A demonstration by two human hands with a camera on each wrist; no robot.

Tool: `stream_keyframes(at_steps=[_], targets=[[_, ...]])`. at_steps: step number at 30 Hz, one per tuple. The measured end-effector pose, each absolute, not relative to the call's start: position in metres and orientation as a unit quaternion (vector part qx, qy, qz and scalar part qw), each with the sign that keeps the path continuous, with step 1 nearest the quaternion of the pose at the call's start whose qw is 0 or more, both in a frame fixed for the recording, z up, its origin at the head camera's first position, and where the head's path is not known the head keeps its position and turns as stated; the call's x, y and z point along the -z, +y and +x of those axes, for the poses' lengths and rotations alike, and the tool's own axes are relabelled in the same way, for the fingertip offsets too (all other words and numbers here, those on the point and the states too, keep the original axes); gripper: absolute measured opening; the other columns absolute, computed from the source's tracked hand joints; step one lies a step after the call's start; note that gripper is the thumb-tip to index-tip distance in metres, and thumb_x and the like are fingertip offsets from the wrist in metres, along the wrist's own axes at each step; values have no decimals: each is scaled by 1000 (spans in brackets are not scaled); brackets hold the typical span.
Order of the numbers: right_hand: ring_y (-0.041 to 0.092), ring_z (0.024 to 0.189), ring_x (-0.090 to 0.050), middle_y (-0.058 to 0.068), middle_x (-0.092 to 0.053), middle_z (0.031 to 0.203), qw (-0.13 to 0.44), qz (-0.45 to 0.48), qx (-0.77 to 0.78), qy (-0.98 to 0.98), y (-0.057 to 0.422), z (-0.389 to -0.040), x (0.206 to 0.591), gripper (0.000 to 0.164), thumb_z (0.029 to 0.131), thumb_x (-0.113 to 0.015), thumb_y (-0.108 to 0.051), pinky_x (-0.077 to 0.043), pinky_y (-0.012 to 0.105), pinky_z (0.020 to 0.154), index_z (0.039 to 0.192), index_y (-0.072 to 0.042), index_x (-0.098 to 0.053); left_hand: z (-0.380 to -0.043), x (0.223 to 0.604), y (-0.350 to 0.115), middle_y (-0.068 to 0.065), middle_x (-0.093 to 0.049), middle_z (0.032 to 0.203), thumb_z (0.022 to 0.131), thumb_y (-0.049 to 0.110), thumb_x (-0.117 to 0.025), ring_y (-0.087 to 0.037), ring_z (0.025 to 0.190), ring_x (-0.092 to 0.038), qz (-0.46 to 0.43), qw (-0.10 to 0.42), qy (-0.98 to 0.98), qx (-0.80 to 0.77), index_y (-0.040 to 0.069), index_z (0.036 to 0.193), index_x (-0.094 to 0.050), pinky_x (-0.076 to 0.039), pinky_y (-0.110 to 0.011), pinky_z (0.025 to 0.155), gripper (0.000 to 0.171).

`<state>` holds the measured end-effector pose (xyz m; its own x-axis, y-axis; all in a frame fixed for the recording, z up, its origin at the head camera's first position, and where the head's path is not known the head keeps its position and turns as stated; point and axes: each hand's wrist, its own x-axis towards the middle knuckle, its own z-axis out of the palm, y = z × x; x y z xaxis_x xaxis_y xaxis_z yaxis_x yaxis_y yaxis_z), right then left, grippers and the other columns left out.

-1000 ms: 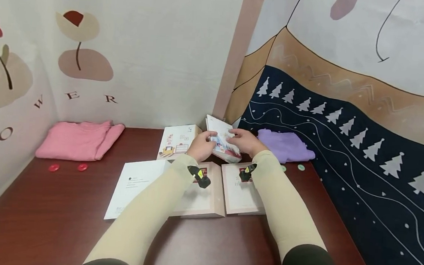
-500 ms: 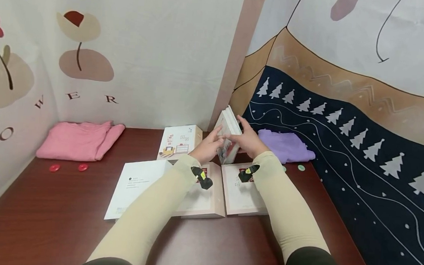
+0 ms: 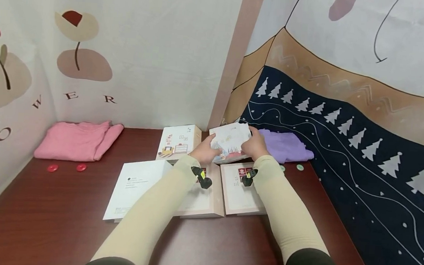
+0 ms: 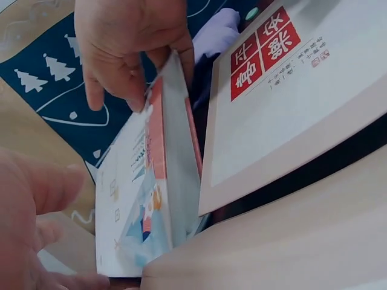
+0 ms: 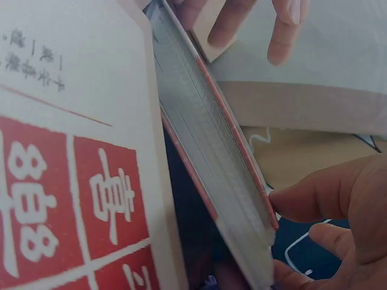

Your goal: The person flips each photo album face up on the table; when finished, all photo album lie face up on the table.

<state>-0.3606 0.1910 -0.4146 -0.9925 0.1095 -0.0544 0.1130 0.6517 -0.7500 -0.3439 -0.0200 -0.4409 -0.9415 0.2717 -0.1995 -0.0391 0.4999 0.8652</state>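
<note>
With my right hand (image 3: 256, 146) I'm pinching the right side of an illustrated book (image 3: 230, 138), my thumb resting at the cover's edge and my other fingers reaching round behind it. My left hand (image 3: 204, 151) is lying at the book's left side with its fingers loose and spread, a fingertip meeting the lower corner in the left wrist view; how firmly it is touching, I can't tell. The book is tilting back, its white cover with the blue and red picture facing me and its page edges showing in both wrist views.

Just in front of it, a right-hand book (image 3: 240, 198) with a red seal is lying on the table (image 3: 207, 251), and beside that a middle book (image 3: 207, 198) is sitting partly under my left sleeve (image 3: 159, 202). A plain white book (image 3: 129, 200) is lying further left, and behind it a book with a room drawing (image 3: 176, 140) is resting near my left hand.

Purple cloth (image 3: 286, 148) is lying just beyond my right hand, with green discs (image 3: 300, 167) in front of it. Well apart, at the far left, folded pink cloth (image 3: 74, 141) is lying behind two red discs (image 3: 81, 167). Behind everything, a pale sheet (image 3: 146, 70) and a dark blue sheet with white trees (image 3: 342, 166) are hanging.
</note>
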Motion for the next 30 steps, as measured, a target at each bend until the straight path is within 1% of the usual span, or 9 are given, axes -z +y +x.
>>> stream_keyframes(at_steps=[3,4,7,10,15,20,25,28,30], targets=[[37,124,-50,23,-40,164,32,68,438,896,192,-361,417,95,80,-60,9,-47,39,89,167,-10,-27,-346,443,-21,-16,-26,173,106,28,-60,-35,153,-38,53,159,851,-497,20,171,-14,-34,-50,124,80],[36,131,-47,21,-37,167,44,70,450,889,193,-361,418,94,82,-61,8,-47,40,97,167,-10,-26,-347,444,-21,-16,-24,174,106,28,-61,-34,157,-31,49,161,852,-495,19,171,-15,-27,-49,128,80],[33,150,-35,16,-27,173,80,76,481,870,193,-362,421,93,88,-65,4,-37,44,120,168,-11,-23,-348,446,-21,-14,-22,175,106,30,-61,-34,161,-22,40,168,856,-487,18,171,-15,-19,-50,131,80],[32,156,-28,16,-23,174,100,86,491,861,193,-363,423,90,92,-67,-2,-28,49,128,169,-11,-22,-347,445,-22,-14,-22,175,106,31,-60,-34,161,-22,41,167,860,-480,18,171,-15,-19,-50,131,80],[33,157,-27,17,-23,174,101,89,495,859,190,-365,429,87,95,-70,-11,-25,50,129,168,-9,-23,-338,439,-27,-18,-23,174,107,30,-59,-37,159,-26,65,150,861,-482,15,171,-14,-21,-51,130,80],[34,156,-29,17,-27,172,77,85,512,851,186,-364,432,83,98,-72,-23,-26,48,129,167,-9,-27,-330,432,-40,-24,-34,168,108,27,-57,-38,154,-38,89,142,857,-487,17,171,-14,-32,-52,126,76],[36,152,-38,23,-37,166,38,45,542,838,177,-355,426,79,99,-72,-27,-34,48,125,164,-7,-32,-327,426,-64,-25,-36,166,109,25,-55,-40,153,-39,104,113,856,-493,18,170,-18,-34,-54,124,72],[36,149,-43,23,-42,162,38,30,556,830,165,-349,421,78,99,-73,-30,-39,50,121,164,-10,-34,-324,421,-82,-26,-35,166,109,23,-53,-42,153,-38,103,93,852,-505,17,170,-19,-34,-55,124,70],[37,145,-47,23,-45,159,45,29,569,820,156,-345,417,77,99,-74,-31,-48,53,113,164,-13,-36,-322,419,-96,-26,-34,166,109,23,-52,-43,153,-37,97,83,853,-506,16,170,-18,-36,-56,123,70]])
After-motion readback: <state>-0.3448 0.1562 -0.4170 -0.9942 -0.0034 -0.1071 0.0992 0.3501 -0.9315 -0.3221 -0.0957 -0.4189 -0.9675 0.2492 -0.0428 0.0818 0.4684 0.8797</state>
